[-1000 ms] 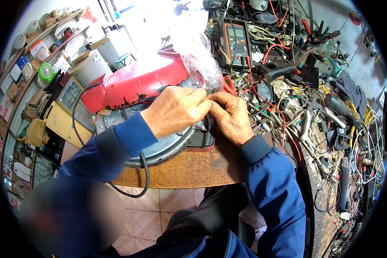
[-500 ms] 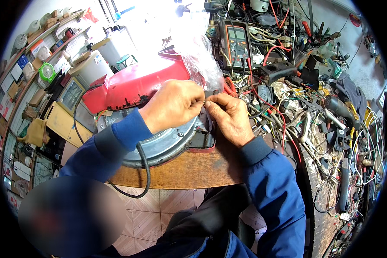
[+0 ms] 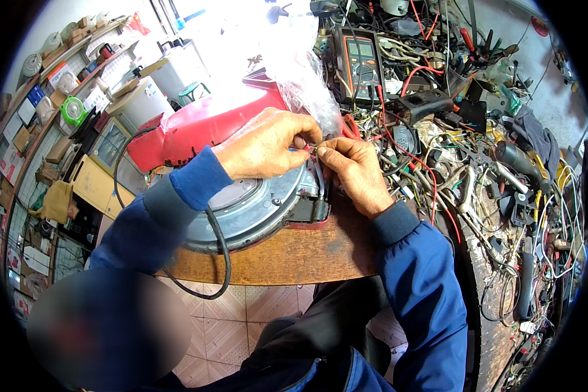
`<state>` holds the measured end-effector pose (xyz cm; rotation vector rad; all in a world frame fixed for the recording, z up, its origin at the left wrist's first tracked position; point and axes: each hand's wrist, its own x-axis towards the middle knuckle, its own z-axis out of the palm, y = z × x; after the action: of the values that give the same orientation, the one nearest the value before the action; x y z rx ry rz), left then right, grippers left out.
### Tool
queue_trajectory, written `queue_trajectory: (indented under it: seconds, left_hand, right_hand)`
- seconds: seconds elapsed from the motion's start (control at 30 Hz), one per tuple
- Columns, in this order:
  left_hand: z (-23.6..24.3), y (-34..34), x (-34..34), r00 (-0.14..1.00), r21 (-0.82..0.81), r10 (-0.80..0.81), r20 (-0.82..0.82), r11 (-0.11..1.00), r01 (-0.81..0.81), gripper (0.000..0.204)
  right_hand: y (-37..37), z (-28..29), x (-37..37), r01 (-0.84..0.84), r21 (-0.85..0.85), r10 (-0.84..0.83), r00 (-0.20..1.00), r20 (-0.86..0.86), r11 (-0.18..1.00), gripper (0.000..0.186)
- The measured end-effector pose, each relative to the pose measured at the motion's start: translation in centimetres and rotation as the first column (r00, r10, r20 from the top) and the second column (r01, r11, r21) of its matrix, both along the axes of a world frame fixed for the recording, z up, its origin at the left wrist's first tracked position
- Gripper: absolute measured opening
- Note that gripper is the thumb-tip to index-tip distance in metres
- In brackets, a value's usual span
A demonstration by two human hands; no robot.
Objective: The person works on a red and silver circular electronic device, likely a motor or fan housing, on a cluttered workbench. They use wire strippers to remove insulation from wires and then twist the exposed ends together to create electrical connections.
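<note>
My left hand (image 3: pixel 264 145) is over a round grey metal appliance base (image 3: pixel 258 212), its thumb and fingers curled close to my right fingertips. My right hand (image 3: pixel 354 168) pinches a thin wire-like strand (image 3: pixel 316 149) between thumb and forefinger. The strand is tiny, and my left fingers partly cover it. Behind my hands a red housing (image 3: pixel 209 127) leans up from the base, with dark grime along its lower edge. A black power cord (image 3: pixel 223 251) loops over the front of the base. Below my right hand, a dark cable (image 3: pixel 319 196) lies at the base's right end.
The base rests on a brown wooden tabletop (image 3: pixel 281 261). Clear plastic wrap (image 3: pixel 307 91) hangs behind the housing. A multimeter (image 3: pixel 361 62) with red leads stands at the back. Tangled wires and tools heap up on the right, including pliers (image 3: pixel 465 189). Shelves (image 3: pixel 39 124) line the left wall.
The thumb and forefinger of my left hand have spread a little, and the hand has tilted. My right hand has shifted slightly right. The base and housing look much the same.
</note>
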<state>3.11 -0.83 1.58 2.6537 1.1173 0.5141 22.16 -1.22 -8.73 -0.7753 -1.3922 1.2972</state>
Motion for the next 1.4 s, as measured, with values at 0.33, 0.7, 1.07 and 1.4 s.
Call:
queue_trajectory:
  seconds: [0.33, 0.7, 1.07, 1.4]
  left_hand:
    - [-1.1, 0.2, -0.2, 0.994, 0.004, 0.086, 0.061, 0.996, -0.087, 0.014]
    - [-0.7, 0.5, -0.4, 1.0, 0.056, -0.006, 0.03, 0.998, 0.004, 0.014]
    - [-0.9, 0.4, -0.8, 0.989, 0.204, -0.138, -0.045, 0.968, 0.145, 0.01]
    - [-0.5, 0.5, -0.5, 0.989, 0.132, -0.141, 0.04, 0.982, 0.134, 0.011]
  right_hand:
    - [-1.1, -0.5, -1.5, 0.277, 0.367, -0.338, 0.934, 0.113, 0.888, 0.026]
    - [-1.6, -0.8, -2.0, 0.376, 0.652, -0.611, 0.773, 0.172, 0.659, 0.023]
    - [-1.2, -0.7, -2.5, 0.392, 0.636, -0.613, 0.773, 0.164, 0.665, 0.014]
    - [1.1, 0.3, 0.0, -0.167, -0.035, 0.157, 0.968, -0.195, 0.985, 0.01]
